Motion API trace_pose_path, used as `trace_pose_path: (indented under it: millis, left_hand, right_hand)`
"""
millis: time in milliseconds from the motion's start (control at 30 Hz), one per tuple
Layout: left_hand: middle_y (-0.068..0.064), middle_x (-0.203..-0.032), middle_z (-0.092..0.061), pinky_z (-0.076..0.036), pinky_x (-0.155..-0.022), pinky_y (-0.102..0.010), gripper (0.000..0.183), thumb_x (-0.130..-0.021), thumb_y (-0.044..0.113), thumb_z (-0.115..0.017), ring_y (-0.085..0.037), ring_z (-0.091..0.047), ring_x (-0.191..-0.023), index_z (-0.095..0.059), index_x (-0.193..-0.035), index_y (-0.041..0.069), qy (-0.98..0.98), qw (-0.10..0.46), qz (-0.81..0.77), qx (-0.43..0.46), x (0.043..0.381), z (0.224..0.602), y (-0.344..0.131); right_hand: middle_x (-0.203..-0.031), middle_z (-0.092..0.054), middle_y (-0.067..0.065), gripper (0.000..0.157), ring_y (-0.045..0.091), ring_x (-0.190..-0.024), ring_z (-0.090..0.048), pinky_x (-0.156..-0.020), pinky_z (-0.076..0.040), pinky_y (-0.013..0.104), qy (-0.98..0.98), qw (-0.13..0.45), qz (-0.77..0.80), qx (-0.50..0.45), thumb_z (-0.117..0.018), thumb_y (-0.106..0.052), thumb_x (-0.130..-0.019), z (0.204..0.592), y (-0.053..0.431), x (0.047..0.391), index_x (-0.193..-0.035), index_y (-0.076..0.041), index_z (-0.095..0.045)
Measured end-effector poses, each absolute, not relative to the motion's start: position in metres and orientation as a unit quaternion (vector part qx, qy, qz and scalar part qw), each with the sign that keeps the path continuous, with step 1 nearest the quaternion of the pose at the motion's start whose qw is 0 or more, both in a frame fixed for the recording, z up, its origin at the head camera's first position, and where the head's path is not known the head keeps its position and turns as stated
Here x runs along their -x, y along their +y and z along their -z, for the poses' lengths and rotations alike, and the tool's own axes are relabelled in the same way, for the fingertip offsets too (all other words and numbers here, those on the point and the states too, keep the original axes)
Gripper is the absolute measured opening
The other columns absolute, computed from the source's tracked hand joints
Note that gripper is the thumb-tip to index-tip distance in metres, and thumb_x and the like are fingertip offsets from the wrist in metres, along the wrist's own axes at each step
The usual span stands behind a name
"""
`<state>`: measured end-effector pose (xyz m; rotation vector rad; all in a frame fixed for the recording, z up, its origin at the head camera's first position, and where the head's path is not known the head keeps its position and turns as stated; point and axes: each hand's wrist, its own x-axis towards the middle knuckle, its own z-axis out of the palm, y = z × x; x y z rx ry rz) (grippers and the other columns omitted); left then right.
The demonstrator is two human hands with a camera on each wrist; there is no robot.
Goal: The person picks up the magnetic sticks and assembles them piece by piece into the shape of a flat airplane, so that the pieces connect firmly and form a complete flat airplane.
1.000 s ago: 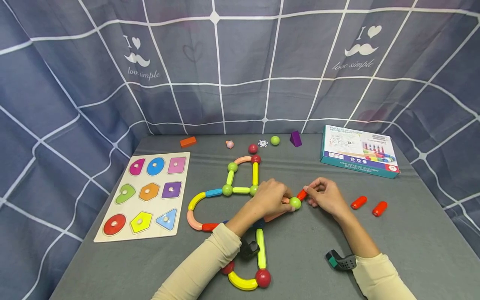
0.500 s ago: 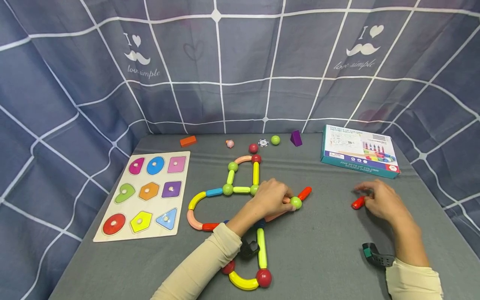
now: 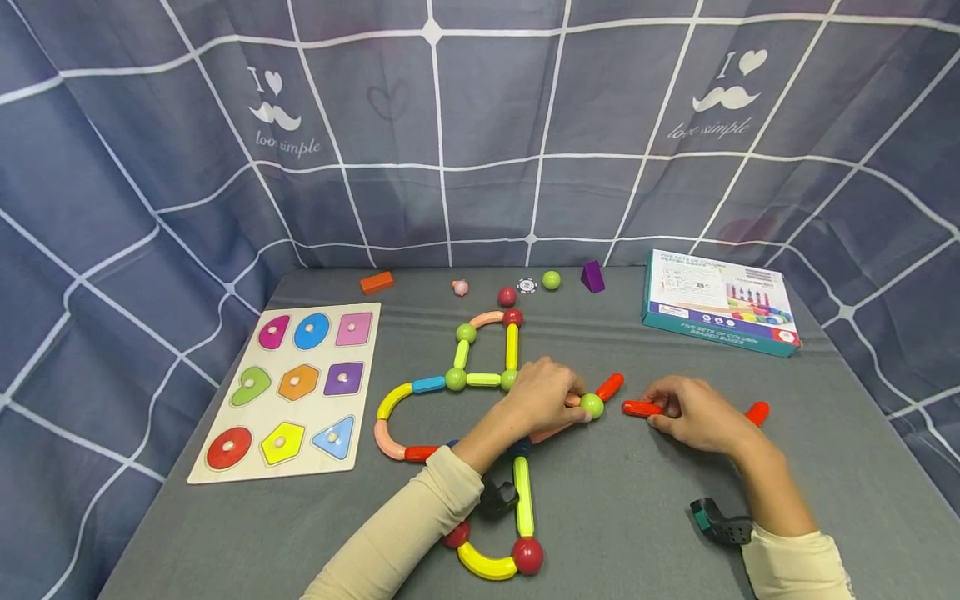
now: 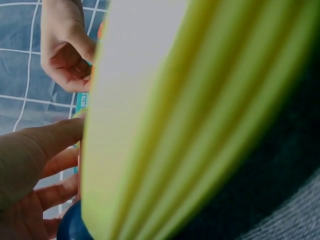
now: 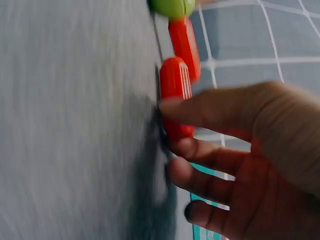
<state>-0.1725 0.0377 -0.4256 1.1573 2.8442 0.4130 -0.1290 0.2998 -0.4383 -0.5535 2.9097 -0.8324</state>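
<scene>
In the head view my left hand (image 3: 542, 393) pinches a peach-coloured stick (image 3: 572, 401) right beside a green ball (image 3: 592, 406). From the far side of that ball a red stick (image 3: 611, 385) points out to the upper right. My right hand (image 3: 693, 412) grips another red stick (image 3: 641, 408) between thumb and fingers, its free end toward the ball; the right wrist view shows this red stick (image 5: 175, 80) close to the attached one. A third red stick (image 3: 759, 413) lies partly hidden behind my right wrist. A large green-yellow rod (image 4: 165, 115) blocks much of the left wrist view.
A figure of joined sticks and balls, including a yellow curve (image 3: 486, 564), spreads under my left forearm. A wooden shape puzzle board (image 3: 281, 408) lies left. A box (image 3: 720, 304) sits back right. Along the back are an orange block (image 3: 377, 283), purple wedge (image 3: 592, 277) and red ball (image 3: 507, 297).
My right hand let go of the red stick at the green ball, reached right, picked up another red stick and brought it back left. My left hand has stayed in place.
</scene>
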Motion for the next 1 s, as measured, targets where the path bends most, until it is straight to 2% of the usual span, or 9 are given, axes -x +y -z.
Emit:
trace_pose_path:
  millis: [433, 533, 667, 800, 900, 1000]
  left_hand:
    - [0.015, -0.080, -0.060, -0.033, -0.060, -0.026, 0.026, -0.080, 0.048, -0.072, -0.008, -0.046, -0.071, -0.074, -0.096, 0.028, 0.924, 0.026, -0.121, -0.362, 0.173, 0.428, 0.033]
    - [0.015, -0.082, -0.061, -0.034, -0.062, -0.027, 0.026, -0.081, 0.048, -0.072, -0.009, -0.046, -0.073, -0.074, -0.096, 0.027, 0.924, 0.029, -0.120, -0.363, 0.173, 0.429, 0.032]
    - [0.014, -0.082, -0.060, -0.033, -0.063, -0.028, 0.025, -0.081, 0.048, -0.071, -0.009, -0.046, -0.074, -0.074, -0.096, 0.027, 0.924, 0.030, -0.116, -0.363, 0.173, 0.429, 0.031]
    - [0.014, -0.080, -0.059, -0.032, -0.062, -0.029, 0.025, -0.081, 0.047, -0.071, -0.011, -0.044, -0.073, -0.073, -0.096, 0.027, 0.925, 0.020, -0.109, -0.365, 0.172, 0.429, 0.032]
    - [0.014, -0.077, -0.057, -0.032, -0.062, -0.029, 0.024, -0.081, 0.048, -0.071, -0.012, -0.043, -0.072, -0.072, -0.094, 0.028, 0.925, 0.012, -0.102, -0.367, 0.171, 0.428, 0.035]
    - [0.015, -0.077, -0.055, -0.032, -0.063, -0.029, 0.024, -0.081, 0.049, -0.070, -0.011, -0.043, -0.072, -0.071, -0.094, 0.029, 0.926, 0.009, -0.095, -0.366, 0.170, 0.427, 0.039]
  right_hand:
    - [-0.066, -0.055, -0.006, 0.012, 0.009, -0.058, -0.051, -0.052, -0.042, 0.024, 0.908, 0.100, 0.335, 0.230, -0.076, -0.019, -0.080, 0.441, 0.266, 0.133, -0.084, -0.018, -0.065]
    - [-0.066, -0.056, -0.005, 0.013, 0.010, -0.057, -0.051, -0.051, -0.042, 0.024, 0.908, 0.086, 0.335, 0.237, -0.074, -0.026, -0.083, 0.433, 0.263, 0.140, -0.082, -0.017, -0.064]
    - [-0.070, -0.057, -0.004, 0.013, 0.013, -0.061, -0.052, -0.053, -0.043, 0.026, 0.915, 0.018, 0.323, 0.240, -0.070, -0.026, -0.087, 0.419, 0.250, 0.171, -0.084, -0.015, -0.065]
    - [-0.083, -0.062, 0.001, 0.014, 0.014, -0.068, -0.054, -0.059, -0.045, 0.031, 0.924, -0.036, 0.287, 0.252, -0.067, -0.021, -0.089, 0.409, 0.228, 0.224, -0.098, -0.010, -0.066]
    - [-0.102, -0.062, 0.008, 0.031, 0.022, -0.082, -0.059, -0.071, -0.047, 0.041, 0.938, -0.043, 0.241, 0.245, -0.067, -0.020, -0.088, 0.404, 0.215, 0.262, -0.115, -0.006, -0.061]
    - [-0.121, -0.054, 0.015, 0.049, 0.032, -0.101, -0.056, -0.081, -0.045, 0.051, 0.951, -0.029, 0.200, 0.236, -0.068, -0.018, -0.087, 0.402, 0.208, 0.291, -0.131, -0.006, -0.051]
